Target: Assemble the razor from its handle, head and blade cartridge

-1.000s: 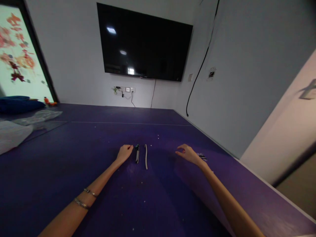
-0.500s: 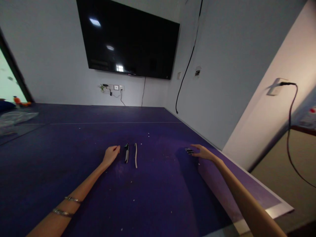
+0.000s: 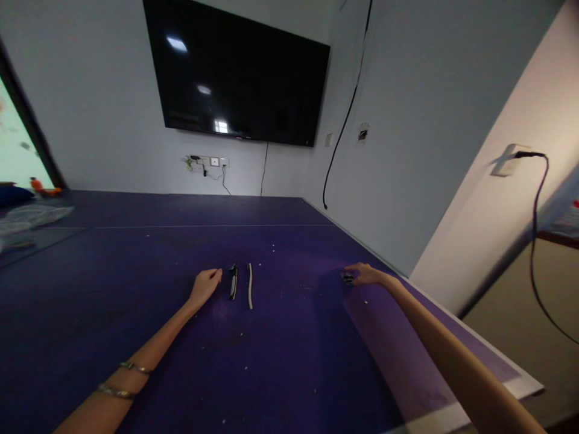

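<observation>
One small packet point(image 3: 347, 278), clear, dark-striped

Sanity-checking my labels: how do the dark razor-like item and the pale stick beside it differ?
Colour: the razor-like item is dark with a light grey strip; the pale stick is mostly off-white.
Shape: the razor-like item looks thicker; the pale stick is slimmer and looks slightly longer.
Position: the razor-like item lies nearer the left hand than the pale stick.
Shared: both lie unheld on the purple surface.
</observation>
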`<state>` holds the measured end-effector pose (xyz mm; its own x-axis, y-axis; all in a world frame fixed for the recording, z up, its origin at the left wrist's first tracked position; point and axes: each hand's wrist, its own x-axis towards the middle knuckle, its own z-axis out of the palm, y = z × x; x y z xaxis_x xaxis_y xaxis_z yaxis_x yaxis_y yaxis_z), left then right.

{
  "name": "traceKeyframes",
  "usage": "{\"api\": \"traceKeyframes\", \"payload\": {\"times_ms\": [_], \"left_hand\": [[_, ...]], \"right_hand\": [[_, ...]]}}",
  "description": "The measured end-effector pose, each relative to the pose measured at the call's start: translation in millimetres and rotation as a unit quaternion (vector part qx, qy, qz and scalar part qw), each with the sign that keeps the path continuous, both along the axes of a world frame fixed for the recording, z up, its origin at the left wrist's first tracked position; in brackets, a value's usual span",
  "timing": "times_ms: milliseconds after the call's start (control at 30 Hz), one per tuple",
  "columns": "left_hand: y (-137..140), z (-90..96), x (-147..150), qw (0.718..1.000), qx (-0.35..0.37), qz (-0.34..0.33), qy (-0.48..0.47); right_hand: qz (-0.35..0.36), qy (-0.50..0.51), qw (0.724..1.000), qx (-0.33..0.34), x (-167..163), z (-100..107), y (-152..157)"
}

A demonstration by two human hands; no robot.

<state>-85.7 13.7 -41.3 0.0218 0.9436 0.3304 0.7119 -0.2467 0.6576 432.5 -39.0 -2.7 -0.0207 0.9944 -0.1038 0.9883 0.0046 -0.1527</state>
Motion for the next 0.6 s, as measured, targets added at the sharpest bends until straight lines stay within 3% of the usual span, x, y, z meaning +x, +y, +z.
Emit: {"api": "traceKeyframes", "payload": {"times_ms": [600], "left_hand": [[4.9, -9.7, -0.4, 0.999, 0.017, -0.013, -0.032]], "right_hand": [[0.002, -0.003, 0.999, 0.040, 4.8, -9.1, 7.4]]}}
